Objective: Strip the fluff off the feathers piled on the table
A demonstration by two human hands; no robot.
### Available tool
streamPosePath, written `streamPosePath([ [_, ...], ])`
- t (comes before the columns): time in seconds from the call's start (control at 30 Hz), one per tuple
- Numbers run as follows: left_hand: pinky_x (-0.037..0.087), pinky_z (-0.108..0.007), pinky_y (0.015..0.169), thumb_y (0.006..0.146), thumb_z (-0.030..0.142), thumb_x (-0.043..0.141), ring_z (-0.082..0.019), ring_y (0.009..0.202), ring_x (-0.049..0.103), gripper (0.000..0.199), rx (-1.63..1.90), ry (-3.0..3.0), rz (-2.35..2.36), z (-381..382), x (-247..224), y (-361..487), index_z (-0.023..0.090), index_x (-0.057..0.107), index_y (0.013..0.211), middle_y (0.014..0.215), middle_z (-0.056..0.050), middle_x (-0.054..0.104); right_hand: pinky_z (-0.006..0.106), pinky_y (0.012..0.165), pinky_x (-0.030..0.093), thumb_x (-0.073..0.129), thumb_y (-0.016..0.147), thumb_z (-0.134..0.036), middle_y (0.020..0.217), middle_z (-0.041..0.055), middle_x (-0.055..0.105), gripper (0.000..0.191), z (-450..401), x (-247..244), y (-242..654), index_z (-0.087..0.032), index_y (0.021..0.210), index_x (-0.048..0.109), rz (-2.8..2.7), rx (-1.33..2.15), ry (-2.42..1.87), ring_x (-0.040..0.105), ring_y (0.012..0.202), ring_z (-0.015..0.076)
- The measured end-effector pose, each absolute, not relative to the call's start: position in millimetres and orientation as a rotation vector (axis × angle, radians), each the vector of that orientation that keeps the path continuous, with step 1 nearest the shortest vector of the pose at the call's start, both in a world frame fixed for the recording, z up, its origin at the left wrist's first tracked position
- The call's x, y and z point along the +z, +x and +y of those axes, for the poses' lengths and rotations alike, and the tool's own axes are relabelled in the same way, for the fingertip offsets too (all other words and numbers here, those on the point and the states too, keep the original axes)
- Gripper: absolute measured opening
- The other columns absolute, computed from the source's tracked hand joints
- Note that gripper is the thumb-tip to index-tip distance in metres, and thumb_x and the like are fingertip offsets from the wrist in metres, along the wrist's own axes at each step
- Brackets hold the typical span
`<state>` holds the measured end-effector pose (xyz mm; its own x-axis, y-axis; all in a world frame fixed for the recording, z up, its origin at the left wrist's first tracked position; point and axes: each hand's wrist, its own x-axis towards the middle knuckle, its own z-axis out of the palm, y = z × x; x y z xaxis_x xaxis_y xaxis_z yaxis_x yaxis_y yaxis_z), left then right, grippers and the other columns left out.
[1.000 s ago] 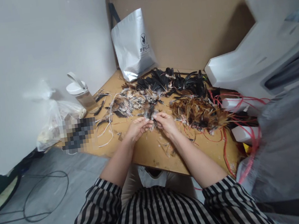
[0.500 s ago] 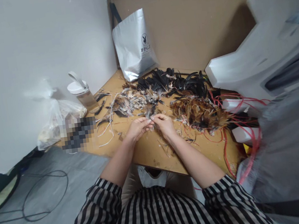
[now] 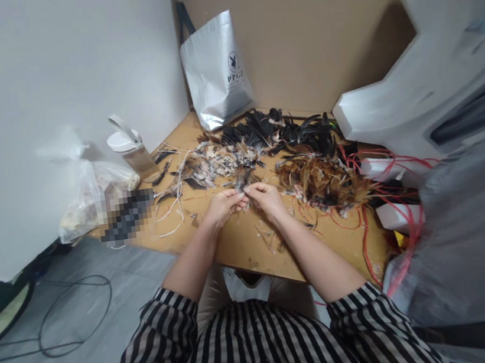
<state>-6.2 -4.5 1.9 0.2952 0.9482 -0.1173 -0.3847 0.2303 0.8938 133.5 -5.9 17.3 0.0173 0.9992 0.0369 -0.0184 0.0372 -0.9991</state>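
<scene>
My left hand (image 3: 224,205) and my right hand (image 3: 265,199) meet over the front of the wooden table (image 3: 242,244), fingertips pinched close together. Between them stands a small tuft of dark grey-brown feathers (image 3: 242,179), its lower ends hidden by my fingers. Beyond my hands lies a pile of pale and brown feathers (image 3: 217,162). Black feathers (image 3: 262,128) are heaped behind that pile. To the right of my right hand sits a heap of golden-brown feathers (image 3: 325,179). Loose feather scraps lie on the wood below my hands.
A silver bag (image 3: 217,77) stands at the back corner. At left are a lidded bottle (image 3: 136,157) and a tied plastic bag (image 3: 108,178). White strings (image 3: 178,205) lie nearby. Red strings (image 3: 369,242) hang at right beside white foam pieces (image 3: 396,216). A black cable (image 3: 71,287) loops on the floor.
Hardly anything differs. My fingers stay pinched together at the feather tuft, and the view has shifted very slightly.
</scene>
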Motion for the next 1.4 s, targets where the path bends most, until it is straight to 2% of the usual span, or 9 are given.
streamPosePath([
  [0.1,0.04,-0.013,0.047,0.063,0.023,0.07,-0.005,0.051,0.055,0.017,1.157,0.833,0.789,-1,1,-8,0.01,0.062,0.07,0.066,-0.005,0.065,0.022,0.053,0.037,0.061,0.063,-0.039,0.061,-0.0004,0.06,0.027,-2,21,147,-0.015,0.075,0.065,-1.304,1.06,-1.23,0.047,0.053,0.0089],
  [0.27,0.039,-0.011,0.047,0.062,0.023,0.071,-0.003,0.051,0.054,0.018,1.263,0.753,0.765,3,-3,-10,0.01,0.061,0.069,0.068,-0.004,0.065,0.022,0.057,0.039,0.056,0.066,-0.032,0.063,0.0014,0.062,0.021,1,21,169,-0.013,0.067,0.065,-1.696,0.86,-1.382,0.05,0.055,0.0102],
  [0.5,0.04,-0.011,0.047,0.063,0.022,0.07,-0.002,0.052,0.054,0.017,1.292,0.733,0.74,3,-2,-11,0.01,0.061,0.07,0.069,-0.003,0.065,0.022,0.056,0.035,0.054,0.068,-0.033,0.064,0.0014,0.063,0.02,-8,16,150,-0.02,0.077,0.065,-1.958,0.433,-1.618,0.053,0.058,0.0128],
  [0.6,0.04,-0.011,0.048,0.064,0.022,0.069,-0.002,0.052,0.054,0.016,1.283,0.739,0.733,2,-1,-11,0.01,0.06,0.071,0.069,-0.003,0.065,0.024,0.057,0.034,0.052,0.068,-0.03,0.063,0.0026,0.062,0.016,-7,15,144,-0.02,0.069,0.065,-1.953,0.346,-1.652,0.053,0.06,0.014],
  [0.87,0.042,-0.012,0.051,0.066,0.02,0.068,-0.006,0.063,0.061,0.017,1.161,0.755,0.699,-1,0,-9,0.009,0.059,0.076,0.085,-0.009,0.068,0.02,0.039,0.026,0.057,0.064,-0.037,0.055,-0.0011,0.057,0.022,2,19,150,-0.015,0.067,0.058,-1.197,1.084,-1.283,0.036,0.038,0.006],
  [1.0,0.043,-0.014,0.051,0.067,0.019,0.067,-0.008,0.065,0.062,0.018,1.073,0.799,0.682,-5,1,-7,0.009,0.06,0.08,0.095,-0.012,0.066,0.02,0.036,0.021,0.06,0.062,-0.038,0.059,-0.0009,0.06,0.023,-4,25,145,-0.016,0.065,0.055,-1.072,1.235,-1.184,0.033,0.035,0.0046],
  [1.1,0.044,-0.015,0.051,0.066,0.019,0.068,-0.009,0.063,0.061,0.02,1.028,0.825,0.674,-5,1,-6,0.008,0.062,0.081,0.09,-0.011,0.067,0.019,0.041,0.028,0.062,0.061,-0.034,0.053,-0.0034,0.055,0.019,-6,22,138,-0.016,0.064,0.056,-1.09,1.154,-1.159,0.036,0.041,0.0055],
  [1.23,0.044,-0.013,0.05,0.064,0.018,0.069,-0.005,0.054,0.057,0.017,1.019,0.824,0.67,-4,-1,-7,0.008,0.063,0.076,0.069,-0.005,0.065,0.02,0.049,0.033,0.063,0.061,-0.03,0.056,-0.003,0.054,0.016,-7,17,132,-0.015,0.062,0.058,-1.187,1.061,-1.117,0.042,0.05,0.0069],
  [1.4,0.041,-0.009,0.047,0.065,0.016,0.068,-0.001,0.049,0.052,0.012,1.049,0.741,0.582,-2,-3,-9,0.009,0.062,0.073,0.064,-0.001,0.061,0.018,0.038,0.019,0.066,0.062,-0.034,0.05,-0.0063,0.046,0.023,-9,23,137,-0.017,0.075,0.059,-1.073,1.395,-0.979,0.031,0.039,0.004],
])
